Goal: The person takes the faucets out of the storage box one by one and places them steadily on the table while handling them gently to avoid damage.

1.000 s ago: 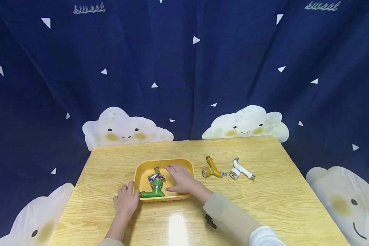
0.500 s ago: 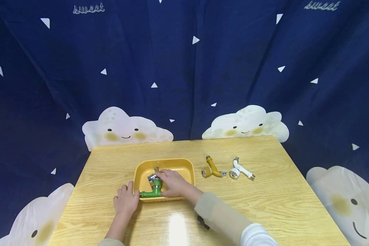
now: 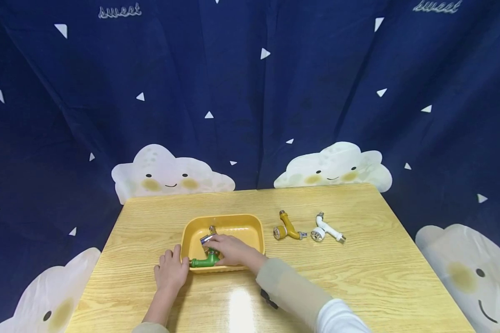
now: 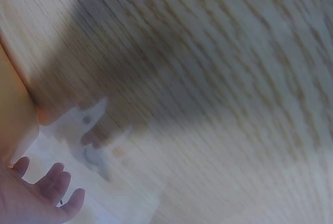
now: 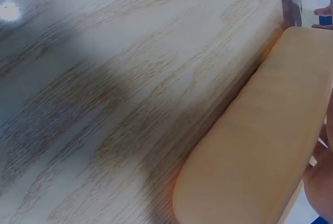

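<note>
In the head view a yellow plastic tray (image 3: 256, 225) holds a green tap (image 3: 204, 262) and a chrome tap (image 3: 206, 239). My right hand (image 3: 233, 251) reaches into it over the right wall, fingers curled over the green tap's knob and thumb at its body. That knob is mostly covered by the fingers, and part of the chrome tap is hidden behind them. Beside the tray's left wall is my left hand (image 3: 171, 270), fingers extended and thumb at the rim by the green tap's threaded end. The left wrist view shows its fingers (image 4: 61, 182) loosely bent, holding nothing.
Right of the tray, a mustard-yellow tap (image 3: 290, 227) and a white tap (image 3: 326, 229) lie on the wooden table (image 3: 358, 277). Behind the table's far edge hangs a dark blue curtain (image 3: 250, 92) with cloud prints.
My right hand has moved left inside the tray, from beside the taps onto the green tap, its fingers closing over the knob. The left hand and the taps stay in place.
</note>
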`<action>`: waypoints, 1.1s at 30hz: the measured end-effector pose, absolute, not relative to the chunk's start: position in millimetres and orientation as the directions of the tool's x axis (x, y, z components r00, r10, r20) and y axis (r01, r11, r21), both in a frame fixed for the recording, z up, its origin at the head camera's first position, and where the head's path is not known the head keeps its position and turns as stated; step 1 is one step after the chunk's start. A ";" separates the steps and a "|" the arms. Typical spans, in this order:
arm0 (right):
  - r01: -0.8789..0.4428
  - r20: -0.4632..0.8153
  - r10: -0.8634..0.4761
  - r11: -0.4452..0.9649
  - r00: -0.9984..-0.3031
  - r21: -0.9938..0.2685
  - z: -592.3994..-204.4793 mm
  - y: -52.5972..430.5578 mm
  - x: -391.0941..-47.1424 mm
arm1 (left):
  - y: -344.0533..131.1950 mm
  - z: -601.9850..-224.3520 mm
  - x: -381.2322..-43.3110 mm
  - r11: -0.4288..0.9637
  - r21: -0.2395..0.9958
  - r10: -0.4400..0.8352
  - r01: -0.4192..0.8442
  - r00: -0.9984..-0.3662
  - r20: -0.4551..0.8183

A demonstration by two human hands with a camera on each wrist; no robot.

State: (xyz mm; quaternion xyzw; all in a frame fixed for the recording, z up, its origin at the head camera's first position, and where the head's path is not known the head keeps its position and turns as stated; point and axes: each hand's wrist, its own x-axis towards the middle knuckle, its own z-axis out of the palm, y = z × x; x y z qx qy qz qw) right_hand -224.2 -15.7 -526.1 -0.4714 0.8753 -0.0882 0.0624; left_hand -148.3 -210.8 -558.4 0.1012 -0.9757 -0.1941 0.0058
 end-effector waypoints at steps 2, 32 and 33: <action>-0.824 -0.036 -0.844 0.530 -0.534 -0.202 -526.0 -16.5 -224.1 | -210.9 -559.0 -148.6 0.905 0.377 -0.199 -0.196 -0.979 -0.030; -0.862 -0.168 -0.850 0.507 -0.500 0.001 -531.3 -19.2 -228.2 | -211.1 -559.8 -148.1 0.902 0.384 -0.201 -0.196 -0.979 -0.028; -0.863 -0.162 -0.852 0.506 -0.499 -0.003 -531.6 -18.6 -228.4 | -211.1 -559.8 -147.9 0.901 0.386 -0.201 -0.197 -0.979 -0.030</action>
